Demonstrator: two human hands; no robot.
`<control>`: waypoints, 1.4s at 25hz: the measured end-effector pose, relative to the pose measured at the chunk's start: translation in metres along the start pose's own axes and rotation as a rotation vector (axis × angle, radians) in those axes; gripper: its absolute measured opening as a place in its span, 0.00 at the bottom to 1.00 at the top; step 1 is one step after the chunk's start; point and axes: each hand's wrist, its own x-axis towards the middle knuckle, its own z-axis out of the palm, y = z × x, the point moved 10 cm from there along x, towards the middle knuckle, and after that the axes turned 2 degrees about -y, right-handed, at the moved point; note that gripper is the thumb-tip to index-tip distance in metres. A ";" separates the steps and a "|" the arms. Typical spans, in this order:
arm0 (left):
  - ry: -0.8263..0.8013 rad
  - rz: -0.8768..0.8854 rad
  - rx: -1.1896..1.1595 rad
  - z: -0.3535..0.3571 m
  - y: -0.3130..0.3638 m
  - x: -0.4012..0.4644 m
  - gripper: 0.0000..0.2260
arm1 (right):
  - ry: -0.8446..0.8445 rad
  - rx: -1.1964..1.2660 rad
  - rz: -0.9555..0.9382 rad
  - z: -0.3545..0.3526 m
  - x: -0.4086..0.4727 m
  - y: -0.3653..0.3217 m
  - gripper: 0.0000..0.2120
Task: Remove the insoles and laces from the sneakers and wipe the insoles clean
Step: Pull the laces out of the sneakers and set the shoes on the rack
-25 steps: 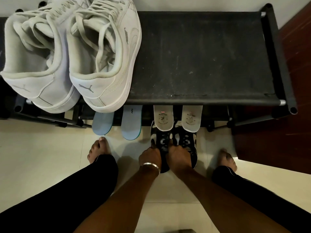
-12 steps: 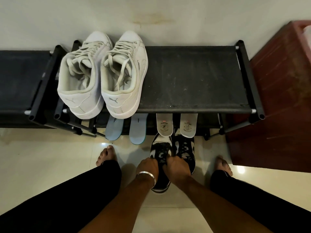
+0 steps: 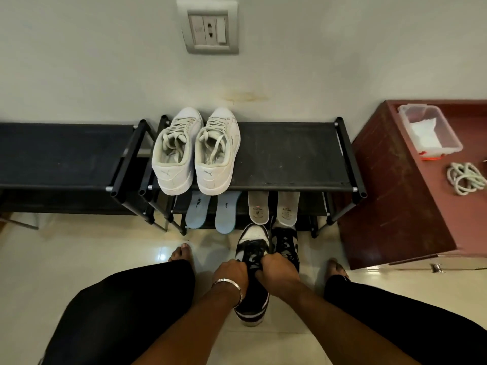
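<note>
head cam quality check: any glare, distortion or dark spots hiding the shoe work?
Head view: wide-angle bowing bends the shoe rack and cabinet; a small glare spot sits on the floor tile near the toes; the lower shelf is dim, the insoles readable; left hand and right hand are sharp, but the black-and-white sneaker laces lack contrast.
</note>
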 end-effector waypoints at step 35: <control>0.346 0.053 -0.045 -0.208 0.010 -0.204 0.15 | 0.370 -0.104 -0.125 -0.201 -0.200 -0.098 0.11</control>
